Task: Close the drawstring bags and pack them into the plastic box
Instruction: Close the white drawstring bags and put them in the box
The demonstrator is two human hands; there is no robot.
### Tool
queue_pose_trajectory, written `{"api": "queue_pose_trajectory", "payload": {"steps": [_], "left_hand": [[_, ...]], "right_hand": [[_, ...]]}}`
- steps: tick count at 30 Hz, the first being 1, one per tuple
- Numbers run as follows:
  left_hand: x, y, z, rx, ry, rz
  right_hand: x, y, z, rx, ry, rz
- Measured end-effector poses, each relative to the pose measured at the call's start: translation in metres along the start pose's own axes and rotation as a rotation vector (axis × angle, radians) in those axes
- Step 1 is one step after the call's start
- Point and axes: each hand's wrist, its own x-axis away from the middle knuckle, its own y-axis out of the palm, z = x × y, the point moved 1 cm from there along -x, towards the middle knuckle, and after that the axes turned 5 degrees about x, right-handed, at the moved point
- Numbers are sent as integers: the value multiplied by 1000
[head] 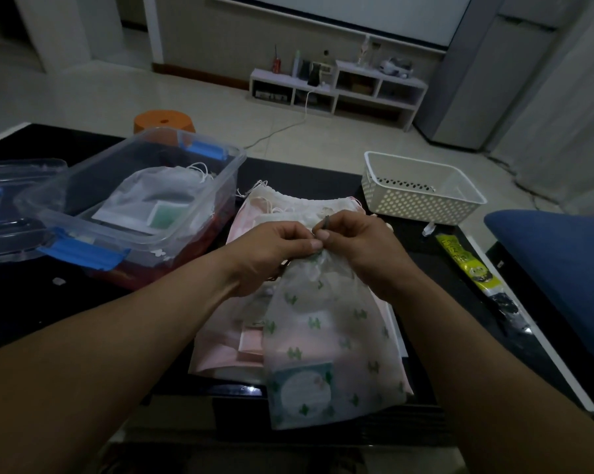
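Observation:
A sheer white drawstring bag with green cactus prints (pixel 333 336) hangs over the table's near edge, its neck gathered at the top. My left hand (pixel 271 254) grips the gathered neck, and my right hand (pixel 364 248) pinches the bag's dark cord just above it. Under the bag lies a pile of pink and white drawstring bags (pixel 282 213). The clear plastic box (pixel 217 186) with blue latches stands to the left, and a white bag (pixel 158 196) lies inside it.
The box's clear lid (pixel 11 186) lies at the far left. A white perforated basket (pixel 422 196) stands at the back right of the black table (pixel 326 176). A yellow-green packet (pixel 460 258) lies at the right, beside a blue seat (pixel 562 261).

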Motion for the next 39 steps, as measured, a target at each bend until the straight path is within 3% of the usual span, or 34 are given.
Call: {"api": "queue_pose_trajectory", "payload": {"steps": [5,9,15,20,23,26,28,30,34,36,39], "left_hand": [[-2,0,0,-130,44,54],[-1,2,2,-427,172,144],[-5,8,-1,-687,302,167],[3,-3,15,-378,231,57],[6,-8,23,-162,178,-47],[6,-8,20,-101,173,-75],[5,-8,15,-113,192,-40],[4,-8,10,-188,209,-2],[2,-5,1,-426,193,31],[3,-4,1,-332,114,-31],[3,-9,5,-187,7,-96]], "right_hand": [[-1,6,3,227,-57,37],[1,12,0,326,-94,52],[6,29,2,460,-287,138],[7,17,-5,351,-300,199],[4,9,-8,65,-156,82],[5,8,-10,-311,17,-88],[6,7,-8,-352,87,-124],[5,9,-4,-247,105,-91],[4,19,2,301,-25,57],[4,20,3,406,-107,89],[3,17,1,370,-103,81]]}}
